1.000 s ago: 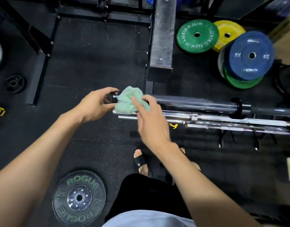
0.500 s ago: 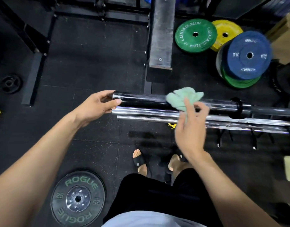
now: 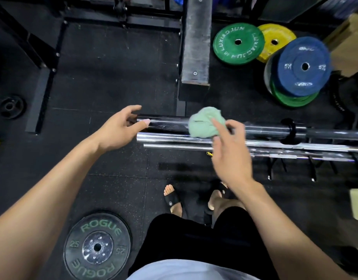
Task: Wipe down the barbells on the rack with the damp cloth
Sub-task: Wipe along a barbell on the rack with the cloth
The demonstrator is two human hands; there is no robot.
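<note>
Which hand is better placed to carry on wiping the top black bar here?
The right hand: it already holds the green cloth on the black barbell sleeve. The left hand grips the sleeve's end, without the cloth, apparently steadying it.

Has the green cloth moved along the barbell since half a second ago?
Yes. The green cloth moved back left along the black barbell, away from its collar, toward the left hand.
</note>
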